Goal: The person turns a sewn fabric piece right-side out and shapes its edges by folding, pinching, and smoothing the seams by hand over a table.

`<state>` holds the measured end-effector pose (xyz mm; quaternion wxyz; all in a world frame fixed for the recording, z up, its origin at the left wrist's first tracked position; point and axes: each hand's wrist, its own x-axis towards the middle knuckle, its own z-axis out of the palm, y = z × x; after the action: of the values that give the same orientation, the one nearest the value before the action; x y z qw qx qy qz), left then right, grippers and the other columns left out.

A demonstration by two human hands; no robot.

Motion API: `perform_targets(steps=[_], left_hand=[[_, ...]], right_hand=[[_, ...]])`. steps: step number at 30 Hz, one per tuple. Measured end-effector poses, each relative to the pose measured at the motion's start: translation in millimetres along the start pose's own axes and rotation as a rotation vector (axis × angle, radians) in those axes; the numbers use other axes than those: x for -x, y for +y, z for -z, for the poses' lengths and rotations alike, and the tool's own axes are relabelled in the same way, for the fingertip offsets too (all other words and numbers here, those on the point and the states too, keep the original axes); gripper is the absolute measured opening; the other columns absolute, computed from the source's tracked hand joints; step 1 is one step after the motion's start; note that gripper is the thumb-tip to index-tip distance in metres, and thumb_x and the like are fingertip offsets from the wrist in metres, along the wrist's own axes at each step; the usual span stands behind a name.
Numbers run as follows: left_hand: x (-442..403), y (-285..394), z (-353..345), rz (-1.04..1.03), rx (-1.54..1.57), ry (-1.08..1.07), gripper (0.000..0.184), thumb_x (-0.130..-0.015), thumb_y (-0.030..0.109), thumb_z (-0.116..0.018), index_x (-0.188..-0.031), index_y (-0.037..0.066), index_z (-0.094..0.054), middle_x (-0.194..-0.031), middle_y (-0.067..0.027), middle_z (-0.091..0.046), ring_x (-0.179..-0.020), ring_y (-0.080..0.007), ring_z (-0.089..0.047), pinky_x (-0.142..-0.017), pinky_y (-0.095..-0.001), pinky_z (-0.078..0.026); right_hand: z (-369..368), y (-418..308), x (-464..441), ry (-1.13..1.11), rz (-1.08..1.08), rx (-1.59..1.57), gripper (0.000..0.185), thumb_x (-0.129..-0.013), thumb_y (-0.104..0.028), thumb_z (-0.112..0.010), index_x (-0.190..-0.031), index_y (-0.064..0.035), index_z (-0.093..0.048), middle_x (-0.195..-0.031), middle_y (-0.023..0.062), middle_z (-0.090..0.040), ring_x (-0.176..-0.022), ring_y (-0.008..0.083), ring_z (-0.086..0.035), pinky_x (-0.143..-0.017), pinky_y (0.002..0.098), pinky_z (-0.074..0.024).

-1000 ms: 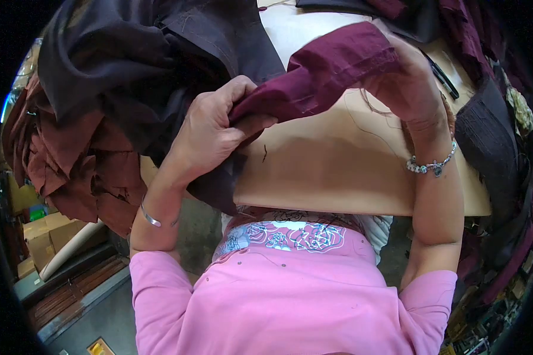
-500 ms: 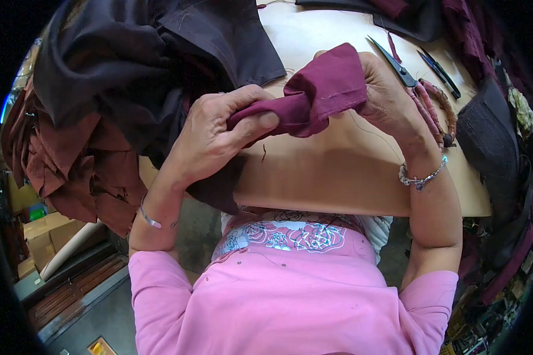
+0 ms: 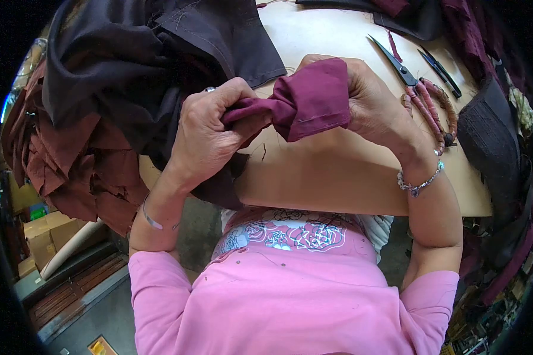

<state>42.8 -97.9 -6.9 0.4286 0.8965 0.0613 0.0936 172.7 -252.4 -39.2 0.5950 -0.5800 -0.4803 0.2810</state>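
The left hand (image 3: 204, 133) clamps one end of the maroon cloth (image 3: 318, 97) above the table (image 3: 337, 177); the right hand (image 3: 370, 103) touches the wider end, its grip hidden; uneven pulling could twist and crease it

Single head-worn cam, aimed forward and down past the wearer's pink cloth shirt (image 3: 296, 296) onto a flat tan tabletop (image 3: 331, 177), pretty close.

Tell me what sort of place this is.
Likely a sewing workshop: scissors lie on the table, brown cloth is heaped at the left, and the left hand and right hand hold maroon cloth.
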Motion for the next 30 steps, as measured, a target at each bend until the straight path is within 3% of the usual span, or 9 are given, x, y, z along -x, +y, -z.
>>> perform_targets(steps=[3,6,9,12,15,18,21,30], left_hand=[[0,-3,-2,-0.039,-0.022,0.003,0.017,-0.068,0.013,-0.069,-0.068,0.003,-0.055,-0.054,-0.0077,-0.051,-0.048,-0.0166,-0.047,-0.048,-0.0261,-0.036],[1,-2,-2,-0.051,-0.065,0.017,0.017,-0.068,0.013,-0.069,-0.068,0.003,-0.055,-0.055,-0.0083,-0.052,-0.049,-0.0185,-0.047,-0.049,-0.0272,-0.037],[1,1,0,0.004,-0.045,0.003,0.016,-0.067,0.012,-0.068,-0.068,0.003,-0.055,-0.056,-0.0088,-0.052,-0.050,-0.0198,-0.047,-0.050,-0.0281,-0.037],[2,-3,-2,-0.032,-0.082,0.009,0.015,-0.066,0.011,-0.068,-0.068,0.003,-0.055,-0.056,-0.0097,-0.052,-0.050,-0.0211,-0.048,-0.050,-0.0286,-0.037],[0,-4,-4,-0.075,-0.102,0.025,0.015,-0.064,0.010,-0.067,-0.068,0.003,-0.055,-0.056,-0.0105,-0.051,-0.050,-0.0223,-0.049,-0.049,-0.0293,-0.037],[0,-3,-4,-0.061,-0.113,0.023,0.015,-0.064,0.009,-0.067,-0.068,0.002,-0.055,-0.057,-0.0110,-0.051,-0.051,-0.0234,-0.049,-0.049,-0.0300,-0.037],[0,-4,-4,-0.082,-0.132,0.019,0.015,-0.064,0.009,-0.067,-0.068,0.002,-0.054,-0.057,-0.0111,-0.051,-0.051,-0.0237,-0.049,-0.049,-0.0301,-0.037],[0,-3,-4,-0.116,-0.089,0.043,0.015,-0.064,0.008,-0.067,-0.070,0.001,-0.055,-0.056,-0.0099,-0.050,-0.049,-0.0177,-0.047,-0.049,-0.0260,-0.037]], right_hand=[[0,-9,0,-0.036,-0.029,0.150,0.014,-0.074,-0.009,-0.062,-0.082,-0.0007,-0.054,-0.077,-0.0011,-0.050,-0.073,0.0058,-0.045,-0.067,0.0205,-0.0382],[-3,1,-3,0.031,0.155,0.100,0.009,-0.072,-0.007,-0.061,-0.077,-0.0013,-0.057,-0.059,0.0005,-0.052,-0.056,0.0062,-0.046,-0.052,0.0221,-0.0395],[2,-2,0,-0.058,-0.094,-0.097,0.011,-0.070,-0.007,-0.061,-0.077,0.0000,-0.057,-0.063,0.0055,-0.055,-0.059,0.0110,-0.051,-0.057,0.0250,-0.0420],[-1,-3,0,-0.085,0.065,0.085,0.021,-0.069,-0.005,-0.066,-0.085,-0.0005,-0.053,-0.075,-0.0006,-0.051,-0.072,0.0061,-0.045,-0.067,0.0222,-0.0390],[-6,-1,-3,0.027,0.222,0.300,0.016,-0.066,-0.011,-0.062,-0.078,-0.0005,-0.057,-0.074,0.0142,-0.058,-0.071,0.0294,-0.056,-0.065,0.0338,-0.0436],[-8,-5,-1,0.044,0.141,0.314,0.018,-0.064,-0.013,-0.062,-0.077,-0.0013,-0.058,-0.075,0.0164,-0.057,-0.073,0.0344,-0.054,-0.067,0.0364,-0.0437],[-7,-4,-1,0.062,0.055,0.330,0.019,-0.064,-0.014,-0.063,-0.078,-0.0021,-0.058,-0.075,0.0164,-0.057,-0.073,0.0337,-0.055,-0.068,0.0364,-0.0438],[-12,1,-1,0.097,0.183,0.176,0.020,-0.061,-0.010,-0.066,-0.078,-0.0031,-0.058,-0.080,0.0128,-0.058,-0.077,0.0305,-0.055,-0.070,0.0348,-0.0442]])
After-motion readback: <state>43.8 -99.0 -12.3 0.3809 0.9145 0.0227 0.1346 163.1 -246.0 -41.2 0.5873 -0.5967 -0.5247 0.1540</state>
